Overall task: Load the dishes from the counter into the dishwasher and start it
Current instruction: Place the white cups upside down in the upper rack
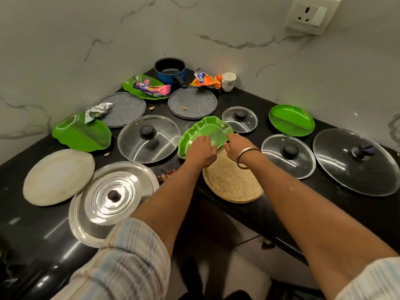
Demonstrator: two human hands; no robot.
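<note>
We hold a green leaf-shaped tray [205, 132] at the centre of the frame, raised off the black counter [270, 109] and tilted so its inner face turns toward us; it is glossy plastic with a scalloped rim, a raised midrib and small compartments along one edge, and nothing lies in it. Our left hand [202, 151] grips its near edge with curled fingers, and our right hand [236, 146] pinches the near right edge, a metal bangle [246, 158] on that wrist. The tray's long axis runs from lower left to upper right, its pointed end toward upper right. Just below it lies a tan round mat [233, 182]. At upper centre a blue saucepan [171, 70] stands empty, beside a white cup [228, 81]. Another green tray [145, 87] at upper left carries a crumpled wrapper [151, 86]. Glass lids [149, 139] lie around.
</note>
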